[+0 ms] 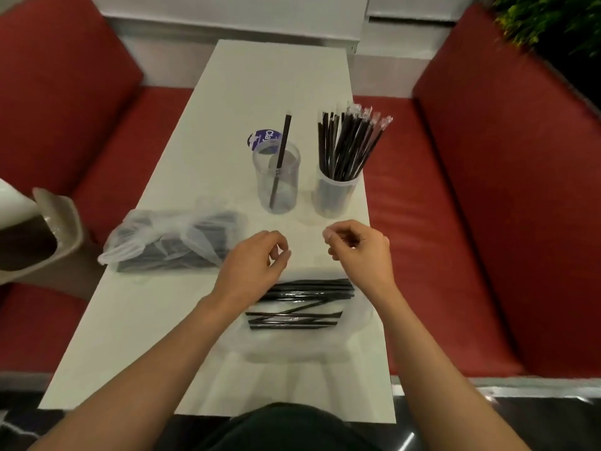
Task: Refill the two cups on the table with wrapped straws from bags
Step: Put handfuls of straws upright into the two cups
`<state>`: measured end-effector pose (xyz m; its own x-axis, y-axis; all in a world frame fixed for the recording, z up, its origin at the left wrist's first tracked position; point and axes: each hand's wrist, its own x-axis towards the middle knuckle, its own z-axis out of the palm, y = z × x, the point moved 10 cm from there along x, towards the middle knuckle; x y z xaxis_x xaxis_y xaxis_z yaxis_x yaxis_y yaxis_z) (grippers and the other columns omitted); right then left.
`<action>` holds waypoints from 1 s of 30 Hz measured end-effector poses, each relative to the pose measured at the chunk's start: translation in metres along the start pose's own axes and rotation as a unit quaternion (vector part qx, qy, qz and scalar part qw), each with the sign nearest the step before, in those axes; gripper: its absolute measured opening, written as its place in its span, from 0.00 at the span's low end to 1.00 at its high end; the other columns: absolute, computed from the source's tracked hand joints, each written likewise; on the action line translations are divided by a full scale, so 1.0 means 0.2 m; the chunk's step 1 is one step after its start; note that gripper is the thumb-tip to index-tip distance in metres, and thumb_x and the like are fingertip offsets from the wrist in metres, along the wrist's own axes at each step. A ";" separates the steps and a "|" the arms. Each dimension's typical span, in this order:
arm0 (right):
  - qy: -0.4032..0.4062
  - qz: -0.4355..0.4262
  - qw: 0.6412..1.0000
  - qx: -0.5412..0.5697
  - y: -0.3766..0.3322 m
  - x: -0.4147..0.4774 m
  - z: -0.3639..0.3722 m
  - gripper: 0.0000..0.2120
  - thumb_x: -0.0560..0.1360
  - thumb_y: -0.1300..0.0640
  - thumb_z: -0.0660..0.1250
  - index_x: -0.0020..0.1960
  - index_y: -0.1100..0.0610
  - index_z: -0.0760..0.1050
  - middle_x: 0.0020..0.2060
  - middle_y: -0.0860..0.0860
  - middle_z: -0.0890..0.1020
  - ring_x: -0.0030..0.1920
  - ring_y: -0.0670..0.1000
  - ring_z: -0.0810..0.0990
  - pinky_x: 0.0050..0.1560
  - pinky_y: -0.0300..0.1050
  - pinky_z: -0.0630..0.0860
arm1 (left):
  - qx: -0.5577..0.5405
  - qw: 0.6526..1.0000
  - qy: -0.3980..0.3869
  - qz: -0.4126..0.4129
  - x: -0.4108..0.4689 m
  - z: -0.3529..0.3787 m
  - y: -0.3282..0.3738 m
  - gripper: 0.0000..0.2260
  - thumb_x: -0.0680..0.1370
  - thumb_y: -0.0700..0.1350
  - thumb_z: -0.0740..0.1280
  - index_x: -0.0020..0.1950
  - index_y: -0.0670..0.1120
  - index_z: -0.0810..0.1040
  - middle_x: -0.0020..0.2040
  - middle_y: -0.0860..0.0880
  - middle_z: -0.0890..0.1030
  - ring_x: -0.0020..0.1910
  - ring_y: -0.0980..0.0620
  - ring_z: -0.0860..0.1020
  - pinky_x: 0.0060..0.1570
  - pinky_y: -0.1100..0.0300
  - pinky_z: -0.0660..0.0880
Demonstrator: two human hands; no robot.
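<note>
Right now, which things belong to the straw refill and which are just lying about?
Job: left cup, nearly empty; right cup, full; bag of straws; loose straws.
Lying about: purple label behind the left cup; chair; red benches.

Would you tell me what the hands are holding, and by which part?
Cannot be told: left hand and right hand curl as if pinching, yet nothing shows in either grip.

Red bench seats (487,190) both sides; green plant (553,21) top right; beige chair (65,229) left.
</note>
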<state>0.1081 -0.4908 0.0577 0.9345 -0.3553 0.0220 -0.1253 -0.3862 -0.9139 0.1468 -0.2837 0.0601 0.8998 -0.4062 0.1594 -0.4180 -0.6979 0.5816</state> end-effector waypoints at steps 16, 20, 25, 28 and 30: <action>-0.276 -0.067 0.832 -0.478 0.28 -0.46 0.77 0.27 0.74 0.49 0.71 0.71 0.53 0.72 0.65 0.51 0.75 0.68 0.56 0.71 0.64 0.55 0.71 | 0.125 0.972 -0.166 -0.107 -0.54 0.23 -0.48 0.51 0.63 0.57 0.82 0.80 0.52 0.59 0.72 0.50 0.68 0.68 0.46 0.68 0.61 0.52 0.73; -0.288 -0.073 0.812 -0.502 0.29 -0.44 0.80 0.20 0.73 0.49 0.70 0.63 0.54 0.76 0.59 0.50 0.76 0.63 0.56 0.73 0.61 0.55 0.69 | 0.090 0.978 -0.159 -0.098 -0.53 0.21 -0.49 0.50 0.63 0.55 0.83 0.79 0.54 0.60 0.70 0.52 0.68 0.66 0.49 0.68 0.51 0.54 0.76; -0.291 -0.101 0.792 -0.527 0.30 -0.44 0.81 0.17 0.76 0.50 0.67 0.62 0.54 0.75 0.60 0.51 0.78 0.63 0.56 0.74 0.61 0.55 0.69 | 0.059 0.984 -0.143 -0.094 -0.57 0.20 -0.52 0.43 0.64 0.55 0.83 0.73 0.52 0.65 0.68 0.54 0.68 0.65 0.51 0.69 0.50 0.54 0.77; -0.289 -0.121 0.790 -0.527 0.29 -0.45 0.80 0.17 0.78 0.50 0.65 0.65 0.54 0.74 0.61 0.51 0.78 0.65 0.56 0.74 0.62 0.53 0.69 | 0.042 0.988 -0.116 -0.090 -0.59 0.18 -0.52 0.36 0.65 0.59 0.81 0.66 0.52 0.68 0.63 0.56 0.70 0.61 0.53 0.69 0.49 0.53 0.76; -0.293 -0.127 0.793 -0.518 0.30 -0.45 0.78 0.17 0.79 0.49 0.64 0.65 0.54 0.74 0.62 0.51 0.77 0.65 0.56 0.74 0.61 0.53 0.69 | 0.014 0.992 -0.088 -0.094 -0.60 0.15 -0.53 0.30 0.67 0.61 0.79 0.60 0.52 0.69 0.59 0.58 0.70 0.58 0.55 0.69 0.48 0.54 0.74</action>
<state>0.0687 -0.3479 -0.0619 0.9297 0.1864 -0.3177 0.1697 -0.9823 -0.0796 0.0799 -0.1784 -0.0455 0.9276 -0.3617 -0.0934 -0.2497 -0.7862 0.5653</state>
